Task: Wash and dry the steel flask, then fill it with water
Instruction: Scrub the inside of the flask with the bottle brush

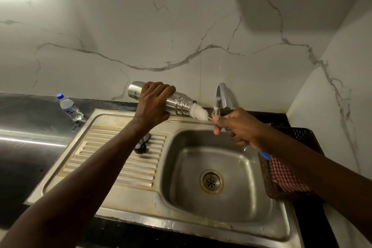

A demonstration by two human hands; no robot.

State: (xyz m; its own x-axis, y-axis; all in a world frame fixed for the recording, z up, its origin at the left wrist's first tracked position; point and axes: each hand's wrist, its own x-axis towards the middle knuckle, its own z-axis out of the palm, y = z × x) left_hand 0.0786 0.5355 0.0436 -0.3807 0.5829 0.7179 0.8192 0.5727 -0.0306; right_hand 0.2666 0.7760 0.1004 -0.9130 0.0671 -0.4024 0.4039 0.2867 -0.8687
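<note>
Flask (181,103): in the air above the back rim of the sink (201,225), lying nearly level, with its base to the upper left and its mouth to the lower right, toward the tap (223,94).
Long axis: runs left to right, dipping slightly toward the mouth.
Brush (199,112): the white bristle head sits at the mouth and seems partly inside. Its thin stem follows the flask's axis out to the right.
Left hand (154,102): wrapped round the flask's middle, fingers over the top.
Right hand (239,127): clenched round the brush handle, just right of the mouth and the nearer hand to it. The handle's blue end pokes out behind.
Next move: probably a stroke straight along that axis. If the flask tilts, the bristles would catch the rim.
Stage: washing the inside; drying and filling are not yet done.
Around: the cap (141,147) lies on the drainboard. A bottle (70,107) stands on the counter to the left. A checked cloth (285,177) lies in the basket (302,135) to the right.
</note>
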